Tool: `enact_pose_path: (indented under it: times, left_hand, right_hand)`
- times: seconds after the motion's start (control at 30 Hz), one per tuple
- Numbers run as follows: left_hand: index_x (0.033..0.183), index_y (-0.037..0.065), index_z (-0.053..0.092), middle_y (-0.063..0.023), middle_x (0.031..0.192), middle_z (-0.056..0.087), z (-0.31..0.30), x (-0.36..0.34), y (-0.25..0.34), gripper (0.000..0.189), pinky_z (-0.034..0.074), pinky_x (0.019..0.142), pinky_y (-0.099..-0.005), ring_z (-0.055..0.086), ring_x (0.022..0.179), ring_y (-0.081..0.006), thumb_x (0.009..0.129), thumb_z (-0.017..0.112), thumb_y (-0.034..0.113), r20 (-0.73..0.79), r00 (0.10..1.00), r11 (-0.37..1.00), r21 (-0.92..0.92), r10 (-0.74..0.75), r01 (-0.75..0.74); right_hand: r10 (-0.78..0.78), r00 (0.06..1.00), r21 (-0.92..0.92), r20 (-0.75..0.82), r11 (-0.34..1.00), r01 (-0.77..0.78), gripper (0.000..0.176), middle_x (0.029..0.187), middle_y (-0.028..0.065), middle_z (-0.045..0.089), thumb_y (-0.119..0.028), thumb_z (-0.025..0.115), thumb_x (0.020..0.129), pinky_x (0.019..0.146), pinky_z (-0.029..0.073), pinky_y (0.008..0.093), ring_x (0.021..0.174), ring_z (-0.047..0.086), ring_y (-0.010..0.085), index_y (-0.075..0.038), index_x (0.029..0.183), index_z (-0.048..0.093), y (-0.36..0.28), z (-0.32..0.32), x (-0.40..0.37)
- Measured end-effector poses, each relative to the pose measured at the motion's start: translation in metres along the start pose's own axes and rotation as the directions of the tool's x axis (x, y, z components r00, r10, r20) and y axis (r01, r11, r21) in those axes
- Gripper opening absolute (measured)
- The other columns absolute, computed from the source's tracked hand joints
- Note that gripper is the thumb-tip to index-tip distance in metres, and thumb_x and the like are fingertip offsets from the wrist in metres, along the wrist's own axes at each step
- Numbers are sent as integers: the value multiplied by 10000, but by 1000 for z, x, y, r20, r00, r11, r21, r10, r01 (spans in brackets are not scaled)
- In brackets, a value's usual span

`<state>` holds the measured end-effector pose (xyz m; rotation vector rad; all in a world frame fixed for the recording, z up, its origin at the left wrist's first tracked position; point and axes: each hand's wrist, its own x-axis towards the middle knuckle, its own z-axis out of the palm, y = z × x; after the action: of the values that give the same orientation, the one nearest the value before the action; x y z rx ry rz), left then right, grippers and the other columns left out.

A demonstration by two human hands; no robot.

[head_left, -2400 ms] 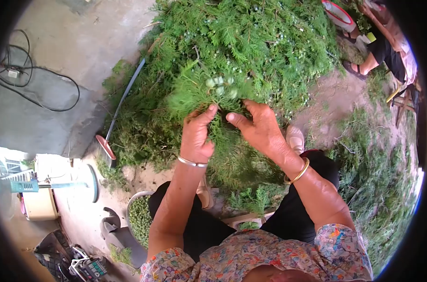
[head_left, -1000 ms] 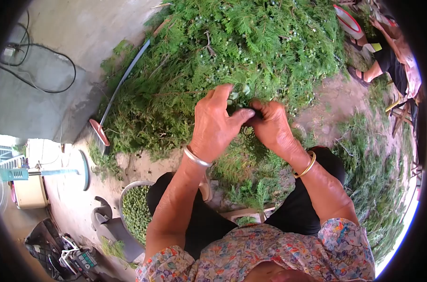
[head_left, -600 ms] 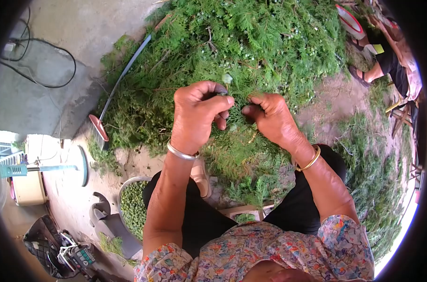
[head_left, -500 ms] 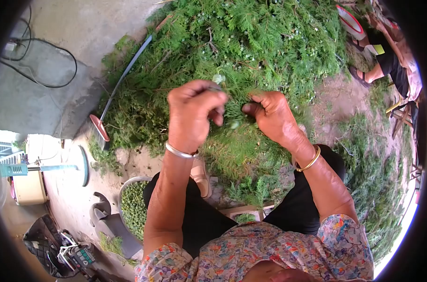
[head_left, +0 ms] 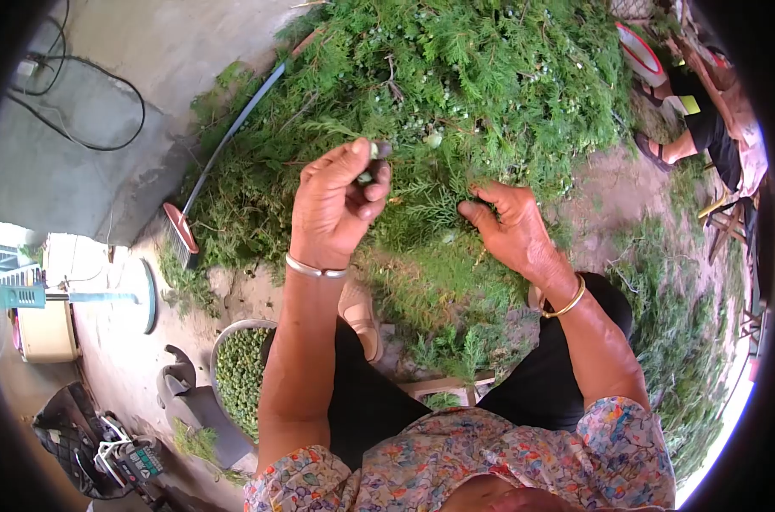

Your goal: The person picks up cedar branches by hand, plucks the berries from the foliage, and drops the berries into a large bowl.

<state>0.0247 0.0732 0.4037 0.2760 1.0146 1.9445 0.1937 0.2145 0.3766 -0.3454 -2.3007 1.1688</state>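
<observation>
A large heap of green conifer branches [head_left: 490, 77] with small pale cones lies in front of me. My left hand [head_left: 340, 192], a silver bangle at its wrist, is closed around small green cones, some showing between the fingertips. A thin green sprig shows just above those fingers. To the right, my right hand [head_left: 508, 224], with a gold bangle, pinches a feathery green sprig [head_left: 438, 203] at its thumb and forefinger. The two hands are apart, both over the near side of the heap.
A round basin of green cones [head_left: 240, 375] stands left of my legs. A broom [head_left: 182, 229] leans along the heap. A fan [head_left: 140, 297] stands at the left. At the upper right sits another person [head_left: 703, 128] near a red-rimmed basin [head_left: 641, 53].
My left hand has moved slightly left and turned, so the cones in its fingers now show. My right hand has shifted a little right and down, still at the sprig.
</observation>
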Motion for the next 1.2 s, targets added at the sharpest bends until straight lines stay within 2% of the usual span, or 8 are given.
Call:
enact_pose_path:
  times: [0.33,0.47,0.57,0.67,0.8,1.0,1.07,1.2]
  left_hand:
    - [757,-20,619,-50,617,572,34,-9,-33,110,332,392,-193,475,481,-75,767,643,87,-156,986,882,455,-60,126]
    - [668,-38,602,24,583,510,29,-4,-46,137,336,455,-231,430,534,-36,745,645,67,-14,993,706,704,118,-74]
    - [701,-43,614,-26,576,544,31,-4,-51,87,395,474,-255,477,522,-71,740,639,31,219,935,250,923,278,-291]
    - [672,-47,597,-64,595,583,36,-4,-55,106,440,515,-253,539,549,-89,739,637,25,244,915,268,903,321,-335]
    - [751,-42,619,-67,637,611,36,-6,-61,73,459,535,-235,569,577,-89,722,661,11,296,879,245,883,374,-401]
    - [804,-14,624,-51,659,592,42,-21,-32,52,389,454,-203,494,524,-78,776,612,28,84,967,681,695,241,-230]
    - [884,-7,616,-88,714,597,29,-14,-26,113,383,448,-216,503,544,-115,805,559,50,3,994,968,227,107,-105]
    - [941,0,569,-165,894,585,19,-10,-16,142,398,456,-240,532,626,-172,838,530,89,3,1000,997,-79,-4,4]
  right_hand:
    - [102,994,52,-49,994,-100,258,557,164,434,-121,627,806,472,345,353,484,377,187,40,687,464,3,5,10]
    - [139,989,-10,-57,990,-140,400,484,114,365,-218,688,782,441,325,345,485,342,128,38,596,445,3,5,10]
    - [41,992,-155,-119,986,-59,447,446,81,329,-235,702,766,405,304,331,474,324,91,29,533,428,9,6,9]
    - [243,961,57,-129,970,-238,457,428,86,328,-217,687,772,379,287,324,456,313,76,33,504,415,6,6,10]
    - [192,961,31,-199,981,-189,382,438,117,327,-136,660,746,378,291,322,455,307,75,43,518,410,5,5,11]
    - [240,953,54,-186,971,-234,389,460,63,306,-129,656,761,388,282,316,492,300,67,17,532,377,10,-1,13]
    - [312,925,196,-218,942,-272,416,485,11,318,-156,666,786,397,271,305,506,288,67,-7,532,372,12,0,14]
    - [321,907,256,-272,933,-254,445,520,-15,290,-180,677,797,430,264,295,536,260,74,-25,543,345,24,3,15]
